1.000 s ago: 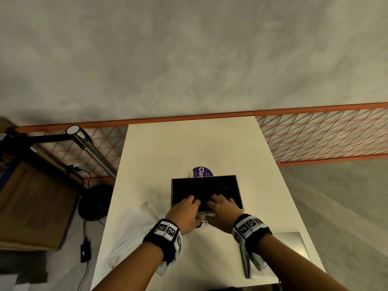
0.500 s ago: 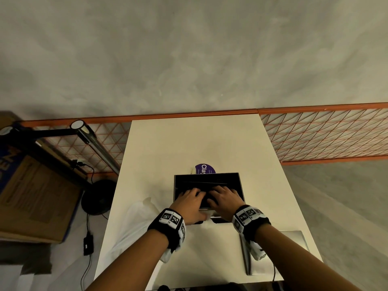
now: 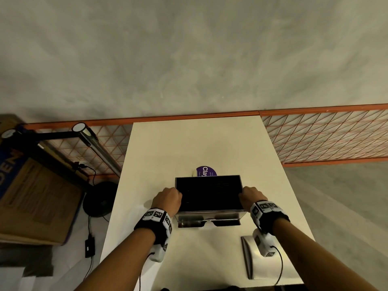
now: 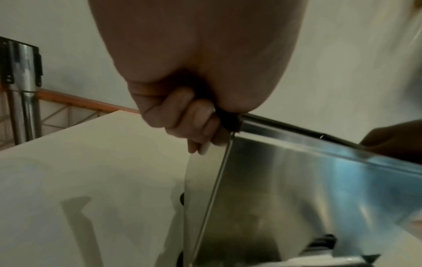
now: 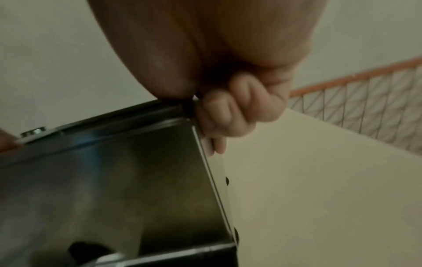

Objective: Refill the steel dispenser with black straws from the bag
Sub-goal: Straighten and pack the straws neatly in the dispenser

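Observation:
The steel dispenser (image 3: 210,215) stands open-topped in the middle of the white table (image 3: 189,143), its top filled with black straws (image 3: 207,192). My left hand (image 3: 168,198) grips the dispenser's upper left edge, fingers curled over the rim (image 4: 194,126) beside the steel side (image 4: 297,189). My right hand (image 3: 251,195) grips the upper right edge the same way (image 5: 223,117), next to the steel wall (image 5: 114,180). The bag is not in view.
A flat steel lid (image 3: 249,259) lies on the table near the front right, partly under my right wrist. A purple round label (image 3: 204,172) sits behind the dispenser. Left of the table are a lamp (image 3: 92,141) and a cardboard box (image 3: 31,196); orange mesh railing (image 3: 325,135) runs behind.
Both hands left the middle of the straws and moved apart to the dispenser's left and right upper edges, where they now grip. The pale bag at the left is gone from view.

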The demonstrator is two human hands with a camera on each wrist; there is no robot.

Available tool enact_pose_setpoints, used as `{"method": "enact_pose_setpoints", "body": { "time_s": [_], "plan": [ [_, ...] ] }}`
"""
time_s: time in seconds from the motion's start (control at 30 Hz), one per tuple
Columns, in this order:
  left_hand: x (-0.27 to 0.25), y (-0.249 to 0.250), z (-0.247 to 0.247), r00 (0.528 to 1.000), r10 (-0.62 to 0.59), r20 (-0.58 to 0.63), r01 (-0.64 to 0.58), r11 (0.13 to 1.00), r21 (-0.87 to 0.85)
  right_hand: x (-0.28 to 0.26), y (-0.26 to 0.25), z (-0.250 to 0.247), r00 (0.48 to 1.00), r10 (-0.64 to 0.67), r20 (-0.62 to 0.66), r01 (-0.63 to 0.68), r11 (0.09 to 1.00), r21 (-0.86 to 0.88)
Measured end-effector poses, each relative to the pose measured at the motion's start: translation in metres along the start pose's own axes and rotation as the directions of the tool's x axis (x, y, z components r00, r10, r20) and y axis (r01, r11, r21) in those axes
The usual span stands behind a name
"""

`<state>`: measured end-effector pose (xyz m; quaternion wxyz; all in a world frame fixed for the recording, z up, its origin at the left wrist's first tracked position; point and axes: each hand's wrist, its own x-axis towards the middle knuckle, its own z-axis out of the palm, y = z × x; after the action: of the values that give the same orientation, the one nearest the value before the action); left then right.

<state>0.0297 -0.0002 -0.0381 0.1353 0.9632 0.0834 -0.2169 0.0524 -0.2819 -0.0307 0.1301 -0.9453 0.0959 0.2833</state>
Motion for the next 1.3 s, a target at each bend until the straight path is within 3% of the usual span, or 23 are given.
{"method": "enact_pose_setpoints", "body": {
  "time_s": [0.23,0.5,0.67,0.77,0.9,1.17,1.23,1.3],
  "plan": [
    [-0.007,0.006,-0.012,0.974,0.076,-0.213,-0.050,0.991,0.123,-0.011,-0.003,-0.010,0.962,-0.114,-0.248,0.103,0.993,-0.059],
    [-0.012,0.008,-0.002,0.983,0.050,-0.177,-0.033,0.995,0.098,-0.010,-0.001,-0.011,0.981,-0.102,-0.168,0.092,0.994,-0.065],
    [-0.009,-0.014,0.022,0.983,-0.059,-0.172,0.048,0.997,-0.069,-0.027,-0.034,-0.029,0.952,-0.166,-0.257,0.130,0.980,-0.153],
    [-0.010,-0.029,0.040,0.978,-0.050,-0.203,0.046,0.999,-0.022,-0.034,-0.052,-0.036,0.935,-0.234,-0.265,0.175,0.958,-0.227],
    [-0.011,-0.017,0.034,0.969,0.052,-0.240,-0.036,0.997,0.071,-0.013,-0.029,-0.034,0.961,-0.153,-0.228,0.141,0.988,-0.071],
    [-0.006,-0.009,0.041,0.977,0.038,-0.209,-0.033,0.999,0.029,-0.013,-0.013,-0.004,0.994,-0.025,-0.111,0.035,0.996,0.085],
    [-0.008,-0.006,0.040,0.979,0.054,-0.197,-0.042,0.997,0.066,-0.027,-0.014,-0.002,0.978,0.019,-0.208,-0.001,0.996,0.086],
    [-0.006,-0.007,0.040,0.978,0.077,-0.192,-0.058,0.993,0.101,-0.041,-0.020,0.005,0.932,0.001,-0.363,0.052,0.989,0.138]
  ]
}}
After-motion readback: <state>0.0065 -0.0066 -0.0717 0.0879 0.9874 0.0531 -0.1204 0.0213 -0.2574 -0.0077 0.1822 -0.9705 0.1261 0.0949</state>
